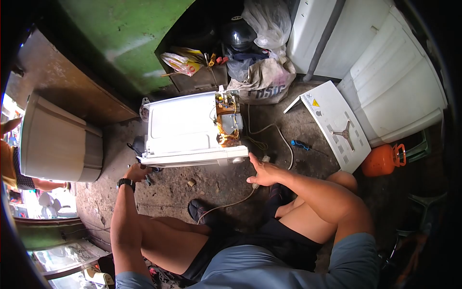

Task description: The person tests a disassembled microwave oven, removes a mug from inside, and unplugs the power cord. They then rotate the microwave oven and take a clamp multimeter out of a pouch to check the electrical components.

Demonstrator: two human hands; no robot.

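A white microwave oven point(183, 123) with its outer cover off sits on the floor in front of me. Wires and a metal part point(231, 123) show in its bare right side, beside the control knob point(237, 159). At its front left corner my left hand point(137, 172), with a black watch point(126, 183) on the wrist, is curled closed against the edge; its fingertips are partly hidden. My right hand point(263, 171) has its thumb and fingers apart, with fingertips at the front right corner. A pale cable point(231, 204) runs beneath it.
The white metal cover point(335, 125) stands on the right with a three-armed turntable support point(343, 133) on it. A blue screwdriver point(301, 144) lies nearby. Further around are an orange gas cylinder point(380, 161), a printed sack point(264, 82) and a white appliance point(57, 139). Another person's arm point(48, 185) shows at left.
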